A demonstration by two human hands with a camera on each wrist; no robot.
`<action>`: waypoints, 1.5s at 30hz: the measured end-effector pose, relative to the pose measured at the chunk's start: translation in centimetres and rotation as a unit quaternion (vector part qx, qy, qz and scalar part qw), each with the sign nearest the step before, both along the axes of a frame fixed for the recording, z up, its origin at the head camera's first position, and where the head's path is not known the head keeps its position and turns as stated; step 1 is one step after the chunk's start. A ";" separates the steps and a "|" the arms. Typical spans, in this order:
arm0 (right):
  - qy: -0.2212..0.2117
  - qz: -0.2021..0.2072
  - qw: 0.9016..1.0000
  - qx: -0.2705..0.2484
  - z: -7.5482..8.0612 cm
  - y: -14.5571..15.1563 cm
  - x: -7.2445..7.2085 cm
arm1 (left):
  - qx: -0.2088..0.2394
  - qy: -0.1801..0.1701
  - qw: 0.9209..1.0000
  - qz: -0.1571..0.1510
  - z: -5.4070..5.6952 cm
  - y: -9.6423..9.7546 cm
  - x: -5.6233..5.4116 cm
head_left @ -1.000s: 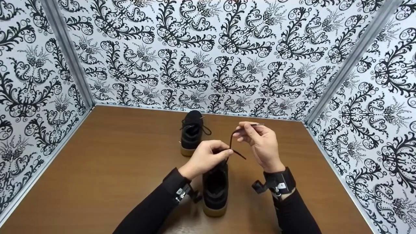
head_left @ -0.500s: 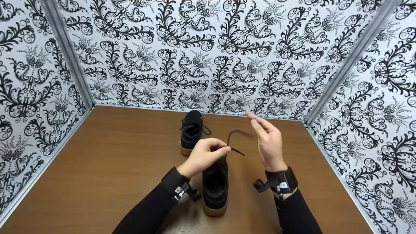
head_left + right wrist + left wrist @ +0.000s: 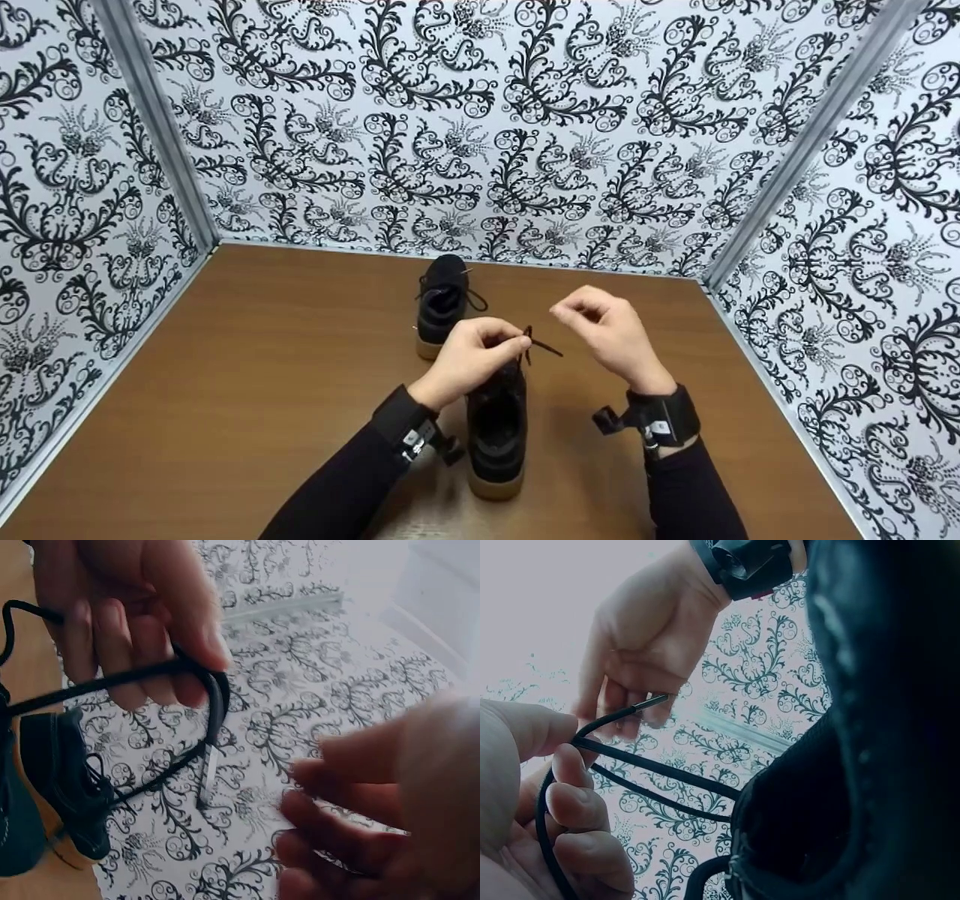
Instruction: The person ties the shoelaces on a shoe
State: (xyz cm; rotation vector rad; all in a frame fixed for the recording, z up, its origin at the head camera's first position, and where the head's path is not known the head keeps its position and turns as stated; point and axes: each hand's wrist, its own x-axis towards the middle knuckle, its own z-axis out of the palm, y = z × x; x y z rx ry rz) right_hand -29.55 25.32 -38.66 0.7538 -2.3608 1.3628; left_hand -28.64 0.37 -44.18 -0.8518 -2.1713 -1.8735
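My left hand point(image 3: 476, 360) is over the toe end of the nearer black shoe point(image 3: 497, 469), pinching a dark shoelace point(image 3: 547, 347) between thumb and forefinger. In the left wrist view, two strands of the shoelace point(image 3: 664, 771) run from the pinch to the shoe's opening. One end with a metal tip sticks out past the thumb, and another part hangs across the curled fingers. My right hand point(image 3: 611, 330) is a little to the right of the lace, its fingers loosely bent and holding nothing. In the right wrist view a gap separates the right fingertips point(image 3: 300, 795) from the lace tip point(image 3: 208, 772).
A second black shoe point(image 3: 442, 300) with a tan sole stands farther back on the brown table point(image 3: 300, 360), a lace loop out to its right. Patterned white panels point(image 3: 450, 135) enclose the table at the back and both sides. Each wrist wears a strapped camera.
My right hand has let go of one lace end, lifted, then come down and nearer the left. The released end has dropped over my left fingertips. The left hand has kept its pinch.
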 end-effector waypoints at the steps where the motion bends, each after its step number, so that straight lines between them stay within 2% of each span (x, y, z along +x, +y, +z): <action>1: -0.002 0.012 1.000 0.029 0.0 0.2 0.0 | 0.001 0.000 1.000 0.001 0.0 0.0 0.0; 4: -0.008 0.044 0.995 0.092 0.1 0.6 0.0 | 0.001 -0.002 1.000 0.001 -0.1 0.0 -0.1; 7: -0.024 0.070 0.990 0.121 0.2 0.9 0.1 | 0.001 -0.003 1.000 0.001 -0.1 0.0 -0.1; 13: -0.063 0.104 0.983 0.139 0.0 0.7 0.3 | 0.000 0.002 1.000 -0.001 -0.2 0.0 -0.1; 18: -0.050 0.113 0.982 0.145 -0.3 0.6 0.3 | -0.002 0.010 1.000 -0.005 -0.1 -0.1 -0.1; 21: -0.027 0.098 0.984 0.147 -0.2 0.7 0.3 | 0.000 0.008 1.000 -0.007 0.1 0.0 0.0; 27: -0.005 0.031 0.990 0.138 0.2 1.6 0.2 | 0.002 0.005 1.000 0.000 0.1 0.0 0.1; 40: -0.043 -0.072 0.990 0.115 1.0 3.2 0.1 | -0.012 0.002 1.000 0.024 0.0 0.0 -0.1; 45: -0.053 -0.102 0.988 0.107 1.2 3.4 0.1 | 0.003 -0.025 1.000 0.014 -0.2 -0.2 -0.2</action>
